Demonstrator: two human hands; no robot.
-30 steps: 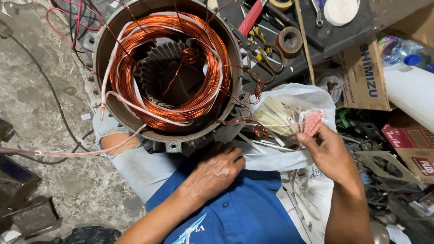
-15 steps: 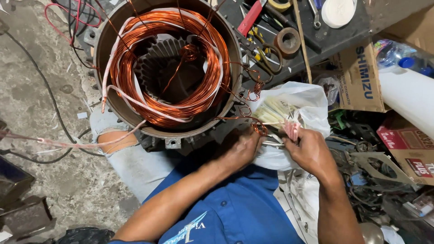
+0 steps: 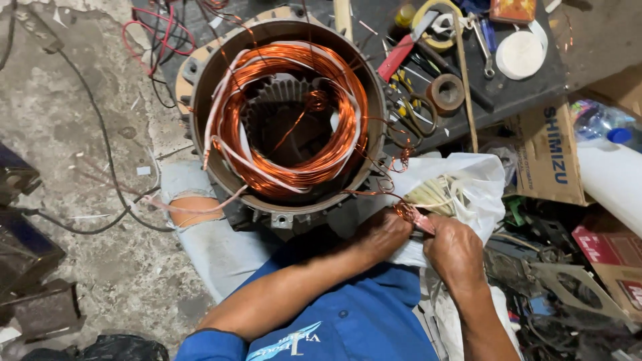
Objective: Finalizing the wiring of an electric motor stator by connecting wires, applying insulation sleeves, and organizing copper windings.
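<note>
Left hand [image 3: 381, 235]: fingers clenched on the near end of a twisted bundle of copper wire leads [image 3: 409, 214]; a second ago it lay lower, flat against the motor housing, apart from the other hand.
Right hand [image 3: 456, 249]: at 3 o'clock of the left, knuckles touching it, pinching the same leads; it has dropped out of the bag's mouth.
What that means: both hands have closed in on one joint, so the work looks to be at the leads now.
Copper wire leads: thin, bright, kinked strands running up to 11 o'clock into the winding.
White plastic bag [image 3: 468, 184]: crumpled, thin, holding pale sleeving.
Stator [image 3: 287, 120]: round grey metal shell, glossy orange coils looped inside.
</note>
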